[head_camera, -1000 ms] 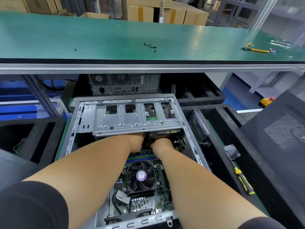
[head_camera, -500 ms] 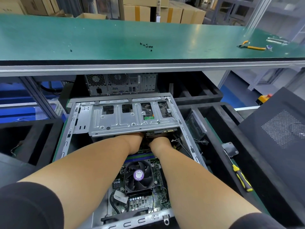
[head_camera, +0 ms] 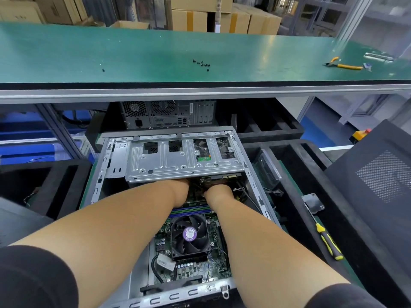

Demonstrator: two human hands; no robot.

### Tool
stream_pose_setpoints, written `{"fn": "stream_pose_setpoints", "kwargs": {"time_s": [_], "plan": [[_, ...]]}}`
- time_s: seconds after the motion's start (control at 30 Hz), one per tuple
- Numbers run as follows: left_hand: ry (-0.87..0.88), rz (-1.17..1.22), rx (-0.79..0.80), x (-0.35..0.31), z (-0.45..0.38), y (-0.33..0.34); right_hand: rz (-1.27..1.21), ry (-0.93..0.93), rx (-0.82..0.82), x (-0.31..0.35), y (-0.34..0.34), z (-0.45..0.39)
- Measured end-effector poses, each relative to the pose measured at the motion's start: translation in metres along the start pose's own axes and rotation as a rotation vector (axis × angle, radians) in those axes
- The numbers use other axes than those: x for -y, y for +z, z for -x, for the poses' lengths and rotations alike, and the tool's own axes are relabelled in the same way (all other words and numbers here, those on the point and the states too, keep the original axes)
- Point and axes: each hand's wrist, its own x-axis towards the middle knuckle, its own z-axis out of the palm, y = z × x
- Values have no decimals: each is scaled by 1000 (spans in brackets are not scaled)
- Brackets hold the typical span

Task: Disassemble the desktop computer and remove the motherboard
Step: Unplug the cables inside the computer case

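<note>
An open desktop computer case (head_camera: 101,174) lies flat in front of me. Its green motherboard (head_camera: 219,232) shows in the near half, with a black CPU fan (head_camera: 190,235) on it. A silver metal drive cage (head_camera: 178,161) spans the far half. My left hand (head_camera: 181,187) and my right hand (head_camera: 219,190) reach side by side under the cage's near edge. Their fingers are hidden beneath the cage, so what they touch cannot be seen.
A yellow-and-black screwdriver (head_camera: 329,243) lies right of the case by a small metal bracket (head_camera: 312,203). The black side panel (head_camera: 378,178) leans at far right. Another computer (head_camera: 169,114) stands behind. On the green bench (head_camera: 89,54) above lie several screws (head_camera: 202,63) and yellow pliers (head_camera: 342,64).
</note>
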Motion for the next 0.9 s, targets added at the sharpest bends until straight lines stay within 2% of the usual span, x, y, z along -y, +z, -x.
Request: {"fn": "stream_pose_setpoints", "kwargs": {"time_s": [0.2, 0.4, 0.57, 0.63, 0.73, 0.9], "plan": [[-47, -283, 208, -19, 25, -7, -42, 4, 14, 1, -1, 3], [-77, -308, 202, -1, 44, -8, -211, 54, -22, -1, -3, 7], [-105, -211, 193, 9, 58, -4, -236, 69, -48, -2, -3, 13], [-92, -160, 205, 14, 64, -6, -88, 8, -81, -4, 0, 14], [-28, -122, 222, 21, 74, -13, 37, 14, -67, -4, -3, 15], [79, 25, 160, 39, 90, -22, 8, 20, -125, -3, -1, 19]]}}
